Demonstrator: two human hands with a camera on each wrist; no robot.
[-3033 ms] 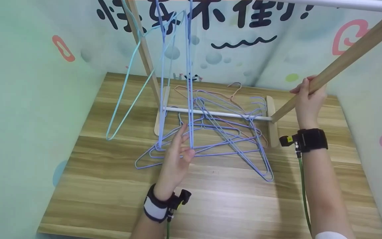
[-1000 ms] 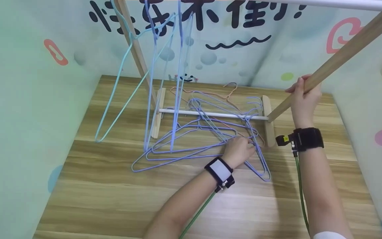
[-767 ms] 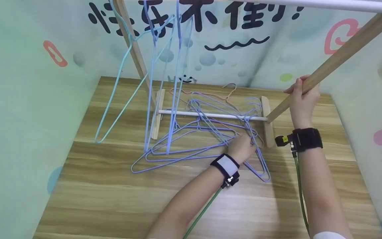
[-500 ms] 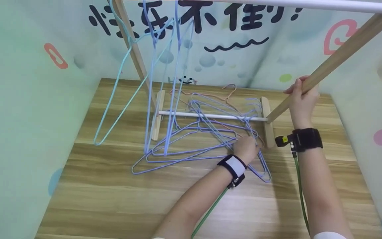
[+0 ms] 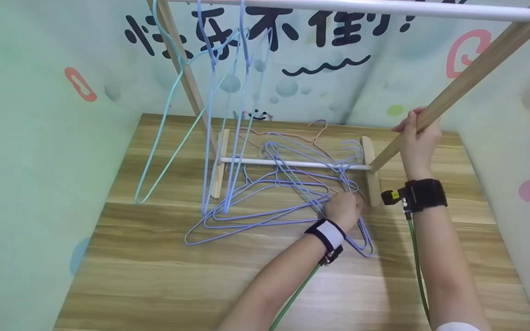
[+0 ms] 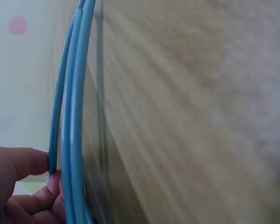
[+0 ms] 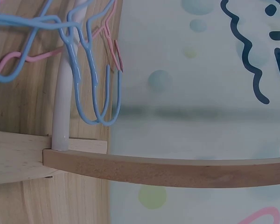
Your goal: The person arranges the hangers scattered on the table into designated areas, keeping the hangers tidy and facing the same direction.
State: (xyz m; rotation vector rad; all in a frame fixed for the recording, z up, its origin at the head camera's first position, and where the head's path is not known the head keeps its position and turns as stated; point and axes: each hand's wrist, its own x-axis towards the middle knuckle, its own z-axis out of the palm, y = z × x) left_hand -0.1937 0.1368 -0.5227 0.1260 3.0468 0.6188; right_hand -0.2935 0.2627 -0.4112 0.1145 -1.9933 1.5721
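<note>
My left hand (image 5: 342,210) is at the right side of a pile of blue wire hangers (image 5: 265,224) lying on the wooden table. In the left wrist view, its thumb and fingertips pinch one wire of a blue hanger (image 6: 59,100), and more blue wires (image 6: 77,107) run close beside it. My right hand (image 5: 419,145) is wrapped round the right wooden post (image 5: 472,78) of a hanger rack, low down near its foot. In the right wrist view, the post (image 7: 177,172) crosses the frame beside the looped hooks of blue hangers (image 7: 95,84).
Blue hangers (image 5: 206,138) and a light-blue one (image 5: 158,133) hang at the left of the rack's white top bar (image 5: 384,8). A white lower bar (image 5: 297,163) crosses the pile. A pink hanger (image 5: 288,134) lies behind. Printed walls enclose the table.
My left hand has moved right, from beside the hanging blue hangers down to the pile, and now pinches a hanger there. My right hand stays on the post. The head view tilts slightly.
</note>
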